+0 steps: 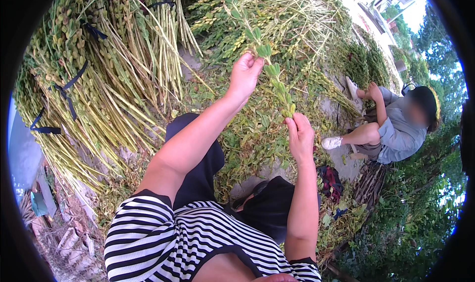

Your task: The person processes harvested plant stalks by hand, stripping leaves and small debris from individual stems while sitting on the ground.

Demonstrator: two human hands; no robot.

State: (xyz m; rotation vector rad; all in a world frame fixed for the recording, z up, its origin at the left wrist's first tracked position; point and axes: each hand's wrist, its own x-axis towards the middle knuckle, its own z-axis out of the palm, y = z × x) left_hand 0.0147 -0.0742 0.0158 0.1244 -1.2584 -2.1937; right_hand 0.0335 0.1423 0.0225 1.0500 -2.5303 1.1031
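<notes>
A green sesame stalk (275, 76) with pods along it runs slantwise in front of me, from the upper middle down to the right. My left hand (245, 76) pinches it partway along, fingertips against the stem. Lower down, my right hand (301, 135) has thumb and fingers closed on its yellowish-green end. Beneath both hands, loose leaves (248, 129) cover the ground between my dark-clad knees.
Bundles of sesame stalks (122, 70) tied with dark cloth strips (66, 90) lean at the left. More cut stalks (297, 25) lie ahead. At the right sits another person (397, 122) in a grey shirt, near a dark-and-red cloth bundle (330, 183). Shrubs (408, 207) stand beyond.
</notes>
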